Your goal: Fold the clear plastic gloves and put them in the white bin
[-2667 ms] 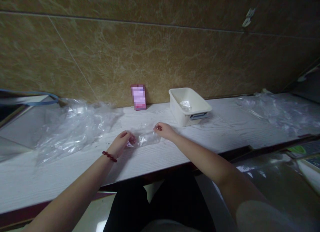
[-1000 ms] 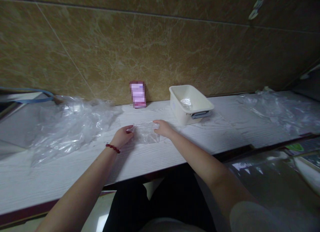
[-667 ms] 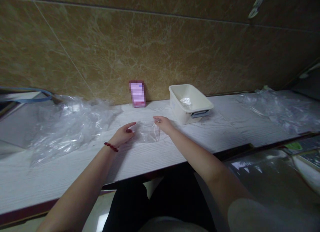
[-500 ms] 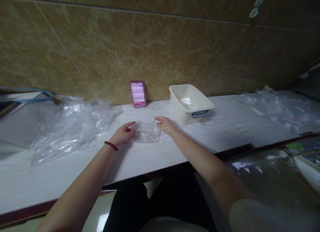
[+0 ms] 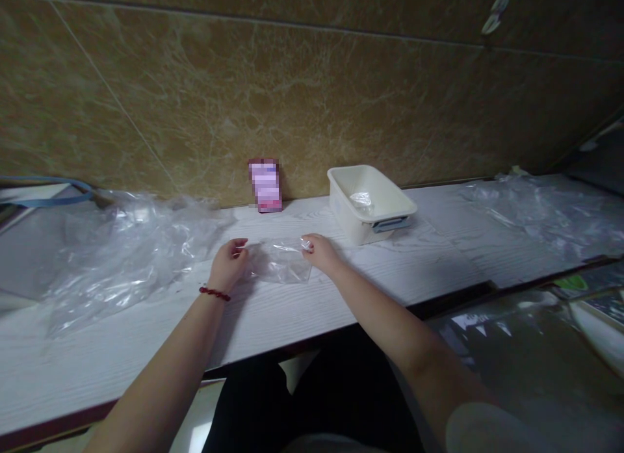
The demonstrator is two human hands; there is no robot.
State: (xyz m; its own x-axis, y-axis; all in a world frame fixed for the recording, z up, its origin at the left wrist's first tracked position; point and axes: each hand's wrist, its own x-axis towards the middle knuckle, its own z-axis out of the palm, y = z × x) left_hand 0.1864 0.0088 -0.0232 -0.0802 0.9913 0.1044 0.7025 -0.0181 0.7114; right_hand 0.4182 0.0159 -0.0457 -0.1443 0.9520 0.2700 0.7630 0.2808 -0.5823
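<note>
A clear plastic bag (image 5: 277, 261) is stretched out flat between my two hands, just above or on the white wood-grain table (image 5: 292, 316). My left hand (image 5: 230, 263), with a dark red bead bracelet at the wrist, has its fingers closed on the bag's left end. At the upper right corner, my right hand (image 5: 319, 250) pinches the bag between thumb and fingers. Beyond my right hand stands a cream plastic bin (image 5: 348, 216) with a grey handle, and a crumpled clear plastic piece (image 5: 362, 201) lies inside it.
A phone (image 5: 266, 186) with a blurred screen leans against the brown marble wall (image 5: 292, 95). Clear plastic bags (image 5: 131, 245) are heaped on the left, beside a white box (image 5: 29, 245) with a blue strap. More clear plastic (image 5: 541, 209) lies at the right.
My left hand has moved left along the bag and its fingers have closed more. The bag is now drawn out wider. My right hand keeps its pinch.
</note>
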